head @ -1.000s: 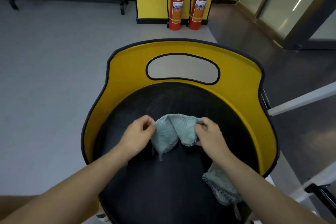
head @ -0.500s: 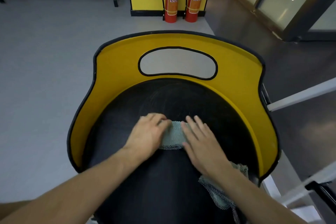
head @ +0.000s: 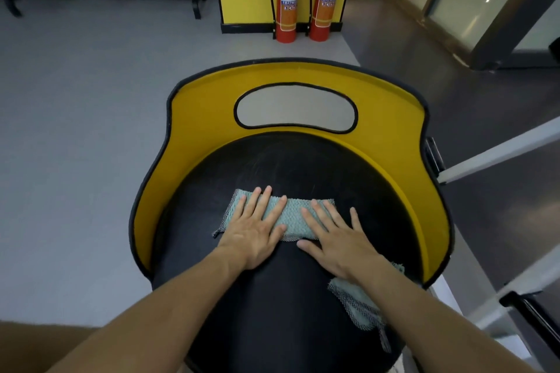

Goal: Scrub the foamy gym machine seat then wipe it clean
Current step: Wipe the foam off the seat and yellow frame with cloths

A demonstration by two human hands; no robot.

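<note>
Blue-green cloth [head: 289,215] lies folded mid black seat [head: 272,312], under both hands. L hand [head: 254,236] is flat on its left part, R hand [head: 336,239] flat on its right part. Fingers are straight and press down, no grip. Cloth is a long strip going left to right across the seat. 2nd cloth [head: 357,303] sits under the R arm.
</note>
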